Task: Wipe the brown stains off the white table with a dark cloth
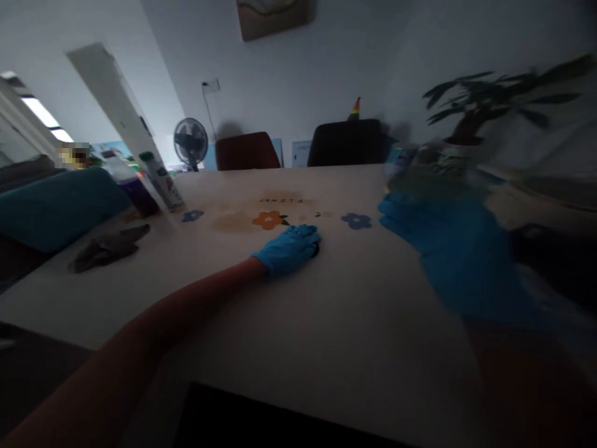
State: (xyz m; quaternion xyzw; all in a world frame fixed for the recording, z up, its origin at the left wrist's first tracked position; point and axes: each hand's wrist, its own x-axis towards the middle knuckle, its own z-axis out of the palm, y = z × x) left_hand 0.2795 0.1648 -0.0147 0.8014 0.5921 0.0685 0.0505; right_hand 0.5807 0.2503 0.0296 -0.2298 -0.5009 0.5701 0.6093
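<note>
My left hand [289, 250], in a blue glove, rests on the white tabletop [261, 311] beside a printed orange flower [268, 219]. Its fingers are curled down over a small dark thing [316, 250]; only an edge of that shows, so its kind cannot be told. At the right, my right hand [448, 242], also blue-gloved, is smeared by motion. It is close to the clutter at the table's right side, and its fingers cannot be made out. A crumpled grey cloth [109, 247] lies on the left part of the table.
A white bottle with a green cap [161, 180] and a dark purple container [140, 196] stand at the table's left edge. Behind it are a red chair [247, 151], a black chair [345, 144] and a fan [191, 140]. A potted plant [466, 130] rises at the right.
</note>
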